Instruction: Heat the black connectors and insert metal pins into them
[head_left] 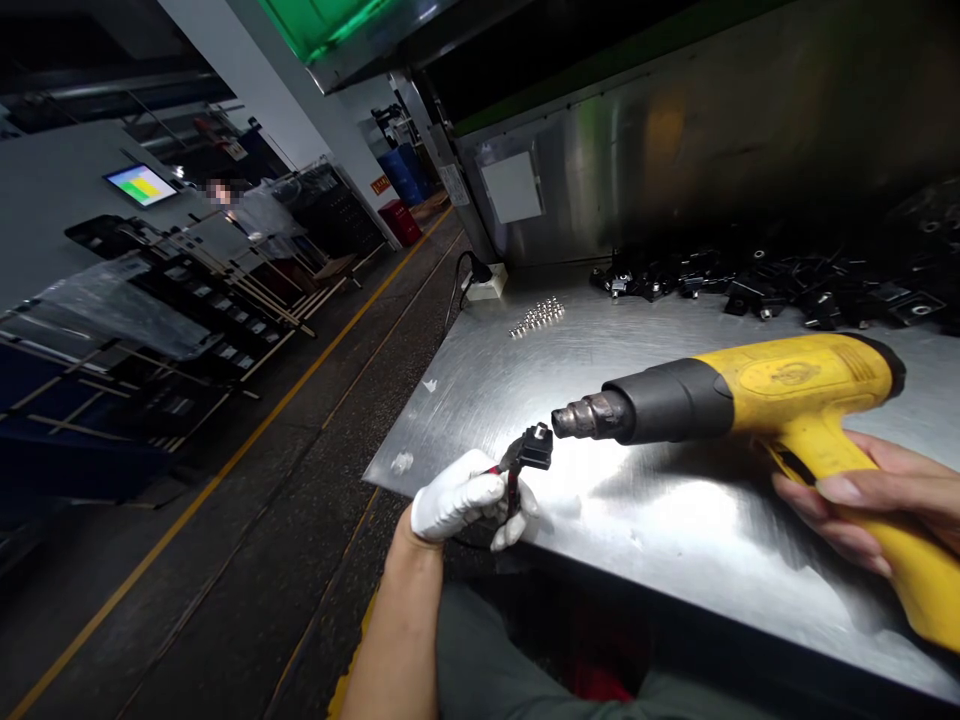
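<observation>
The left hand (465, 500), in a white glove, has its grip clenched around a pair of red-handled pliers (512, 458) near the front edge of the metal bench (465, 400). The tips of the pliers pinch a small black part (535, 452), which is held up above the bench top with a shiny metal piece (540, 431) at its upper face. From that part, the left hand sits toward eight o'clock. The right hand (855, 500), bare, lies at three o'clock, its grip wrapped around the handle of a yellow heat gun (795, 385). The gun's stepped nozzle (592, 416) points toward nine o'clock, its mouth just beside the black part; whether the two touch, I cannot tell.

Still taking the black part as the clock's centre, a cluster of small shiny metal pieces (538, 316) rests on the bench at twelve o'clock. A white power strip (487, 284) with a black plug (478, 268) lies past them, between eleven and twelve. At two o'clock, a heap of black parts (825, 290) spreads along the back of the bench. Far off at ten o'clock, another person (262, 215) is near some racks.
</observation>
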